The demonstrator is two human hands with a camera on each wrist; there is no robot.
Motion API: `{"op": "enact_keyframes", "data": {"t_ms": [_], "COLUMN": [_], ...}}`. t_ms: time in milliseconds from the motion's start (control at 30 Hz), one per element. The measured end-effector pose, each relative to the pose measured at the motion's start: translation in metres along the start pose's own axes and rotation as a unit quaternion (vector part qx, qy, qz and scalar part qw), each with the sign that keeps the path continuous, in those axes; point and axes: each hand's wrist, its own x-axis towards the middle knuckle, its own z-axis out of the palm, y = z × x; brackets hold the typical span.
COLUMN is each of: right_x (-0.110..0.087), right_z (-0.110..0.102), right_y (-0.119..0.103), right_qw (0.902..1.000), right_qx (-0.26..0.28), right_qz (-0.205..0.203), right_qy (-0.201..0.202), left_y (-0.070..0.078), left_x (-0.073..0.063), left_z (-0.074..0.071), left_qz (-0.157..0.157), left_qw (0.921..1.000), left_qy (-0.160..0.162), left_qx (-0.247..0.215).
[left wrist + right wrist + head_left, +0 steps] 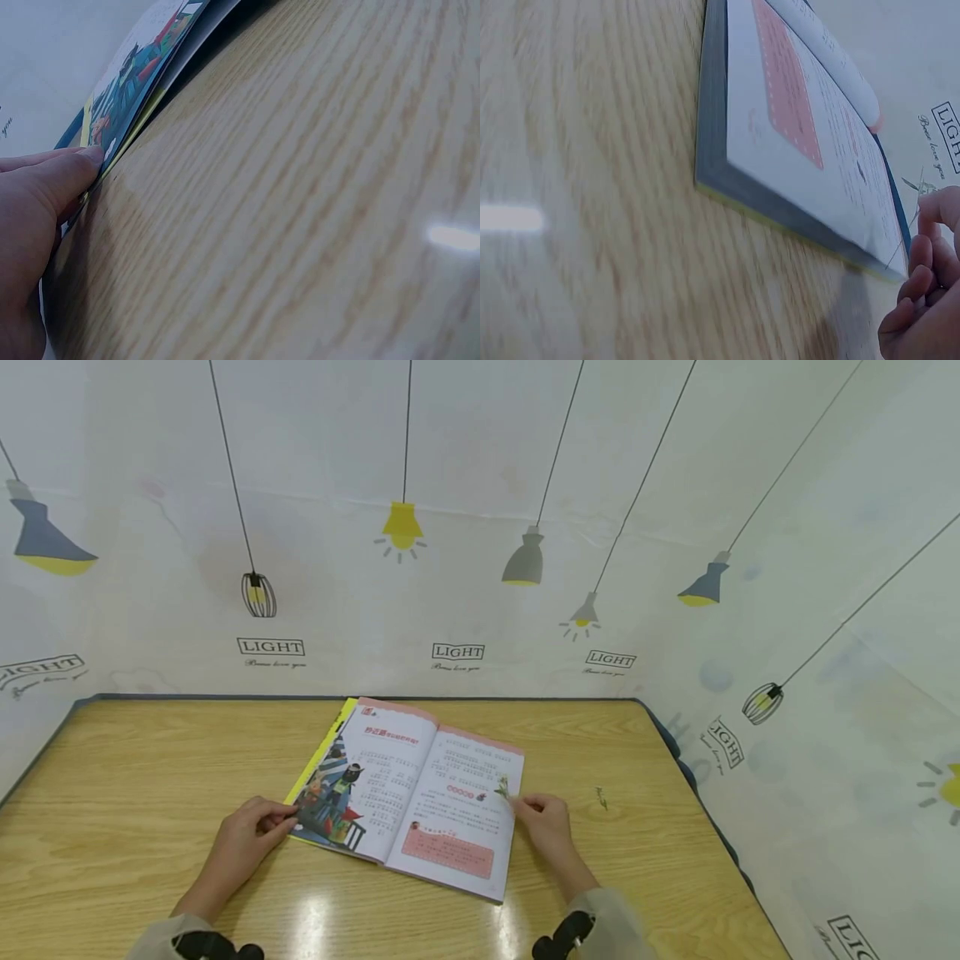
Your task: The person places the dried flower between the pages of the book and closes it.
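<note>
An open book [427, 802] with printed pages and a yellow cover edge lies tilted on the table. At its lower left edge, my left hand [251, 843] pinches the book, thumb on the illustrated page [139, 75]. My right hand [546, 827] is at the right edge of the right-hand page, its thumb and fingertip pinching a small plant sprig [502, 787] with pale leaves and a thin stem. In the right wrist view the sprig [925, 186] sticks out from the fingertips, while the other fingers curl beneath.
A second small sprig [602, 798] lies on the wooden table [630, 852], right of my right hand. Behind the table hangs a white wall covering [337, 568] printed with lamps. Its dark lower border runs along the table's back and right edges.
</note>
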Motion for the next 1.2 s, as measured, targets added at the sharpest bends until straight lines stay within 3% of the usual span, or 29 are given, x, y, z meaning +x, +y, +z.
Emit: {"op": "enact_keyframes", "data": {"t_ms": [200, 467, 867, 1200], "right_x": [0.000, 0.002, 0.000, -0.001], "right_z": [0.020, 0.044, 0.073, 0.089], "right_y": [-0.015, -0.031, -0.033, -0.030], "right_qw": [0.9987, 0.9936, 0.9831, 0.9722], "right_qx": [0.043, 0.074, -0.015, -0.074], "right_qz": [0.010, 0.066, 0.120, 0.094], "right_qy": [0.027, 0.054, 0.138, 0.201], "left_y": [-0.001, -0.003, -0.002, -0.003], "left_x": [0.000, 0.000, -0.001, 0.000], "left_z": [0.000, 0.001, 0.002, 0.002], "left_qz": [0.001, 0.010, 0.002, 0.001], "left_qw": [1.0000, 0.9999, 1.0000, 1.0000], "left_qy": [0.005, 0.013, 0.003, 0.002], "left_qx": [0.000, -0.005, -0.003, 0.000]}}
